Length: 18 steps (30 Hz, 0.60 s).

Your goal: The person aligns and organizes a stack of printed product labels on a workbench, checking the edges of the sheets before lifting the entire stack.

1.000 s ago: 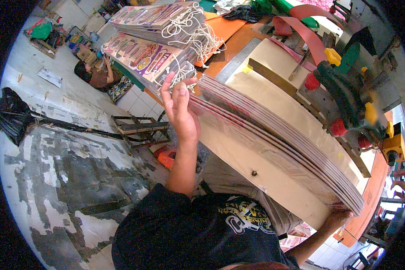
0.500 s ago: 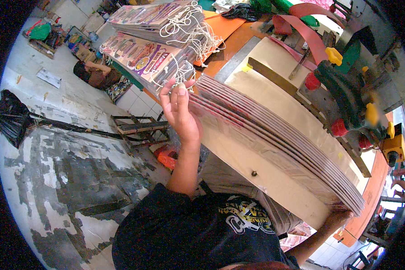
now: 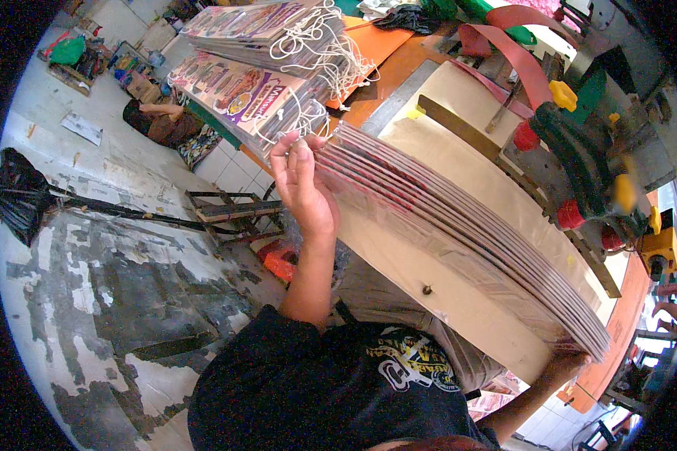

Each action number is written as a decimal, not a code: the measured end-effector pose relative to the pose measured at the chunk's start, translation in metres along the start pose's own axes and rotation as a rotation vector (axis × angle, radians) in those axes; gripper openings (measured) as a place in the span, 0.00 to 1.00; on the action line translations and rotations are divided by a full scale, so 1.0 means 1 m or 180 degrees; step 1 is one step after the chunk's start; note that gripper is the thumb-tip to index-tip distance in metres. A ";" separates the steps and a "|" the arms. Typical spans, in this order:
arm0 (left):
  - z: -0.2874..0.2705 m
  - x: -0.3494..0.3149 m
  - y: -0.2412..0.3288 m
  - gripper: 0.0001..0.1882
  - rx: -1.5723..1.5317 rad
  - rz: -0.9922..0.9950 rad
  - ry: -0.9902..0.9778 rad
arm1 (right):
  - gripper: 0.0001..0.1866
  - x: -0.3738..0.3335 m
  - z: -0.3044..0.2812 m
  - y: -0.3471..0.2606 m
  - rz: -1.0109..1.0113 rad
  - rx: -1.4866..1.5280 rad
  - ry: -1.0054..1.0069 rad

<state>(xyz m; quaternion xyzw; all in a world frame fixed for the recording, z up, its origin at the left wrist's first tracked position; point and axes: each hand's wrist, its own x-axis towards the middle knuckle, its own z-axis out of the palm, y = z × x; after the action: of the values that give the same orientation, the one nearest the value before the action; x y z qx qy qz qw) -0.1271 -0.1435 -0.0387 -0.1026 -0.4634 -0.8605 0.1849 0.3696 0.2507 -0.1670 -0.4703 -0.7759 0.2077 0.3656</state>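
A long stack of layered sheets (image 3: 459, 218), covered in clear plastic, stretches across the worktop in front of me, with its thin edges facing up. At its left end my left hand (image 3: 305, 180) has curled fingers and an upright thumb, closed on the corner of the layers beside some white strings. The far right end is gripped by my right hand (image 3: 568, 366), whose fingers are partly hidden beneath the stack. Just beyond my left hand lie piles of printed banners (image 3: 241, 94) with a tangle of white cords (image 3: 327, 49) at their ends.
A pale board (image 3: 466, 113) with a metal bar (image 3: 496, 161) across it lies behind the stack. At the right stands a machine with yellow knobs (image 3: 563, 95) and red parts. An orange sheet (image 3: 376, 49) sits at the back. Another person (image 3: 162, 124) is on the floor at left.
The layers near my left hand have spread apart a little more, and that hand has shifted slightly. My right hand stays at the far end.
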 end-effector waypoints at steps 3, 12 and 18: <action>-0.004 0.004 -0.002 0.17 -0.0044 0.0124 -0.0058 | 0.23 0.000 0.000 -0.019 0.0024 -0.0317 0.0104; -0.001 0.002 0.002 0.16 -0.0242 0.0055 -0.0178 | 0.35 0.001 0.000 -0.013 0.0030 -0.0526 0.0079; 0.000 0.003 0.001 0.17 -0.0228 0.0017 -0.0100 | 0.40 0.000 0.001 -0.013 0.0041 -0.0538 0.0057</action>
<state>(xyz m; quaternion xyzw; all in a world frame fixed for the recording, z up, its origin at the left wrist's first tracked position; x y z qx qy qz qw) -0.1295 -0.1445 -0.0366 -0.1238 -0.4349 -0.8744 0.1762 0.3616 0.2445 -0.1589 -0.5063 -0.7843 0.1396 0.3301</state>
